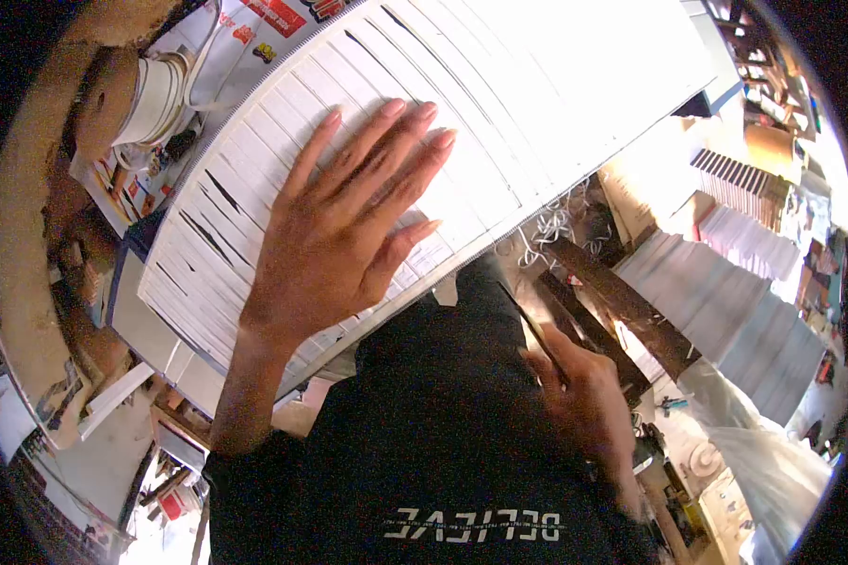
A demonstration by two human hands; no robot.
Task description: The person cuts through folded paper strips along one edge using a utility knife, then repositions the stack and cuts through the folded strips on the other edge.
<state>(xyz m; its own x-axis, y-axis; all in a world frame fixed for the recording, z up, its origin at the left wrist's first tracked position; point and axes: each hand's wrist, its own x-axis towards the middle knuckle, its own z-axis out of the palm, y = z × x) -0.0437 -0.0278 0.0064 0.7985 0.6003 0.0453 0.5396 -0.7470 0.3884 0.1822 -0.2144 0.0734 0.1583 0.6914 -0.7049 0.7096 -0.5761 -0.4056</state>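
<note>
My left hand (349, 207) lies palm down with its fingers spread on a wide block of white, paper-like strips (283, 122) packed side by side. Dark gaps show between some strips, and glare washes out the block's upper right. Close to my body, below the block's near edge, my right hand (584, 391) is closed around a thin dark tool (534, 325). The tool points up and left toward that edge; its exact kind is unclear against my black shirt (443, 405).
Tall stacks of bound paper (725, 301) stand at the right, near tangled white string (546, 235) and dark wooden beams (622, 311). Clear plastic sheeting (754, 471) hangs at the lower right. A white round container (155, 99) sits at the upper left.
</note>
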